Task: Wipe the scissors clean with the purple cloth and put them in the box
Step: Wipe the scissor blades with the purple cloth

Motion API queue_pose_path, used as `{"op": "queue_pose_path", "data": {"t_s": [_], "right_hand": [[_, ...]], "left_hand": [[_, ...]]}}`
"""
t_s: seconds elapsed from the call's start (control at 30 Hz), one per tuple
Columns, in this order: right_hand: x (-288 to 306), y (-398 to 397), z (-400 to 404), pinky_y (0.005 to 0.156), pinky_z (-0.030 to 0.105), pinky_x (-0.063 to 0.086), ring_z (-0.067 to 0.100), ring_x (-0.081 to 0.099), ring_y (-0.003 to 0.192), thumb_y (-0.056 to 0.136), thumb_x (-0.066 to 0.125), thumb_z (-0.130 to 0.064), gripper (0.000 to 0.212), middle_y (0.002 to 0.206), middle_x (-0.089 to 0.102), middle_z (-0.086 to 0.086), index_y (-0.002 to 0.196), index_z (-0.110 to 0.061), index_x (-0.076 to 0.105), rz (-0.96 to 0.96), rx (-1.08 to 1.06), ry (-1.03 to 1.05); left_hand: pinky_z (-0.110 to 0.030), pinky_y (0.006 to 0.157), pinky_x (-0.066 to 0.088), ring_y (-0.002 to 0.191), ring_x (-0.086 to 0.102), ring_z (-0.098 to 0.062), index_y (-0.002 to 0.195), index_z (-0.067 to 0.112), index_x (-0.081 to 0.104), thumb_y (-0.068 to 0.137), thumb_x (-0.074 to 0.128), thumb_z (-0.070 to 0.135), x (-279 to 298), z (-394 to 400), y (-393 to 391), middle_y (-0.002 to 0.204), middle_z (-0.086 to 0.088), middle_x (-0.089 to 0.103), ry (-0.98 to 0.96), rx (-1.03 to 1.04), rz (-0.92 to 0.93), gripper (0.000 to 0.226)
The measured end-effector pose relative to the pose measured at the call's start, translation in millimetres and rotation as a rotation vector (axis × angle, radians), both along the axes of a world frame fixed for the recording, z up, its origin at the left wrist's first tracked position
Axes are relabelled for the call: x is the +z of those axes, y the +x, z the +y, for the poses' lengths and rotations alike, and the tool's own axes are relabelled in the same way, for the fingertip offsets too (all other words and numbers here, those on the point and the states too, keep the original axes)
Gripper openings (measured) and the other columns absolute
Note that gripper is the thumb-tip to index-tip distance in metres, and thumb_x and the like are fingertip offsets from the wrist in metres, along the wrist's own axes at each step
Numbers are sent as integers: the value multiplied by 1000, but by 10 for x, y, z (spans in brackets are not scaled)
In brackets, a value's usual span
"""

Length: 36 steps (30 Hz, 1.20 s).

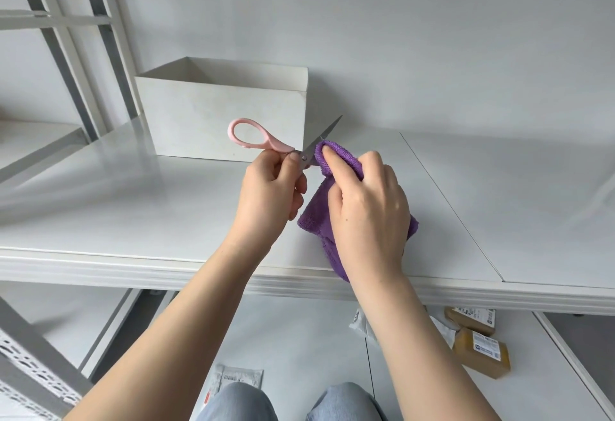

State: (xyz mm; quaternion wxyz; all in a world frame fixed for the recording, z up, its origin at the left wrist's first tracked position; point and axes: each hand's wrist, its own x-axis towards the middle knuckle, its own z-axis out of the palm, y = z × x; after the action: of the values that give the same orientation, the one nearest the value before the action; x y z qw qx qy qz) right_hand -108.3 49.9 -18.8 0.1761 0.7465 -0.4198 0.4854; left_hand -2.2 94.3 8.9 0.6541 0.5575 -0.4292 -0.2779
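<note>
- Your left hand (271,184) grips the pink-handled scissors (286,144) near the pivot, just in front of the white box (226,111), blades spread and pointing up to the right.
- Your right hand (366,207) pinches the purple cloth (336,154) around the lower blade, in front of the box's right corner.
- The rest of the cloth hangs below that hand.

One head-worn view — looking forward and down, close over the white table (133,221).
</note>
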Motion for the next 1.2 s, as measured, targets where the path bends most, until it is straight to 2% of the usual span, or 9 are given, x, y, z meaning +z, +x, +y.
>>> {"op": "queue_pose_path", "data": {"t_s": [0.17, 0.3, 0.53, 0.77, 1.0, 1.13, 1.2], "right_hand": [[-33, 15, 45, 51, 34, 36, 26, 42, 63, 86, 40, -5, 48, 77, 45, 7, 122, -23, 66, 54, 27, -27], [-24, 30, 48, 52, 32, 32, 26, 42, 62, 84, 44, -1, 49, 77, 46, 7, 121, -22, 67, 81, 7, -48], [-17, 53, -8, 54, 31, 27, 27, 45, 63, 75, 64, 4, 54, 77, 48, 8, 123, -20, 66, 73, -111, 29], [-76, 107, 53, 54, 33, 31, 27, 44, 63, 79, 61, 3, 55, 78, 47, 8, 128, -21, 63, 94, -29, -20], [-49, 117, -3, 55, 31, 26, 27, 46, 62, 74, 67, 1, 54, 76, 48, 7, 124, -21, 65, 107, -115, 33], [-49, 136, -16, 55, 30, 26, 27, 48, 61, 77, 67, -1, 50, 77, 50, 8, 124, -15, 64, 51, -134, 58], [-66, 143, 6, 55, 30, 27, 27, 48, 61, 82, 59, -3, 46, 78, 50, 9, 126, -15, 64, 41, -76, 31]], "left_hand": [[-18, 38, 29, 39, 35, -11, 74, 12, 47, 100, 40, 15, 5, -17, 2, 59, 0, 48, 14, -16, -8, 27], [-19, 39, 28, 39, 34, -11, 73, 12, 46, 100, 41, 15, 9, -20, 24, 56, 2, 48, 33, -6, -24, 28], [-20, 39, 29, 39, 36, -11, 91, 3, 59, 99, 40, 16, 12, -43, 45, 59, 1, 49, 68, -27, -50, 24], [-19, 39, 29, 39, 34, -11, 74, 9, 46, 99, 43, 15, 10, -71, 50, 54, 4, 48, 59, -22, -36, 25], [-19, 40, 29, 39, 36, -10, 87, 3, 58, 99, 42, 15, -62, -73, 56, 58, 1, 48, 68, -20, -59, 24], [-19, 39, 29, 40, 36, -11, 87, 5, 59, 100, 41, 15, -52, -79, 55, 59, 1, 49, 59, -7, -58, 25], [-19, 40, 30, 39, 35, -11, 79, 7, 54, 99, 41, 15, -48, -83, 57, 58, 1, 49, 51, 0, -51, 25]]}}
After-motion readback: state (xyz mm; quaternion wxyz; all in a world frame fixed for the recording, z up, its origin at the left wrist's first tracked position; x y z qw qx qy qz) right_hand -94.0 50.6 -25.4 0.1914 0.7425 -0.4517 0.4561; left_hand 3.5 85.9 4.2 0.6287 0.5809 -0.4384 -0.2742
